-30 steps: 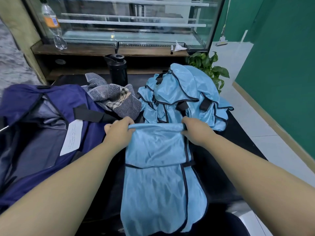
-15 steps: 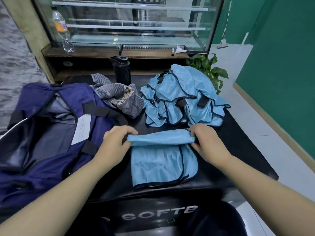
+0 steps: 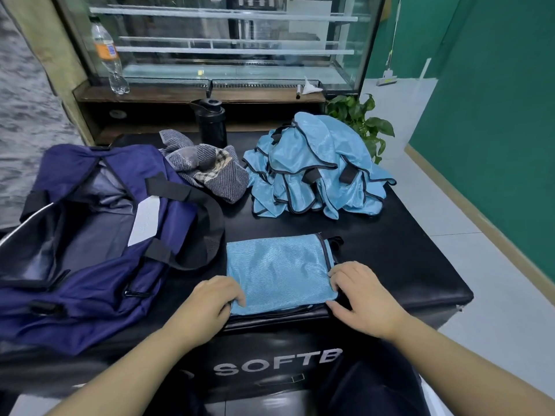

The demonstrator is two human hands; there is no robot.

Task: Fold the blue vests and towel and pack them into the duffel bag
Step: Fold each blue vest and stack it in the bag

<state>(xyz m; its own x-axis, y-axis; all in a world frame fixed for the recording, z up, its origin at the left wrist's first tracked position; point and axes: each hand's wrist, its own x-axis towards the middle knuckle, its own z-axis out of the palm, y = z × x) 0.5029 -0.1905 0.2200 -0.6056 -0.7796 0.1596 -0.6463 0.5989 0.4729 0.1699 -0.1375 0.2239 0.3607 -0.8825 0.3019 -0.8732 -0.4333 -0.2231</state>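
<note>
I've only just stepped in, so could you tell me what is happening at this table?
A person is folding blue vests for packing. Both hands, left hand and right hand, pinch the near corners of a folded vest lying flat on the black table. The open duffel bag lies to the left. A pile of unfolded vests and the crumpled towel wait behind.

folded vest point(image 3: 280, 270), both hands pinching corners
</note>
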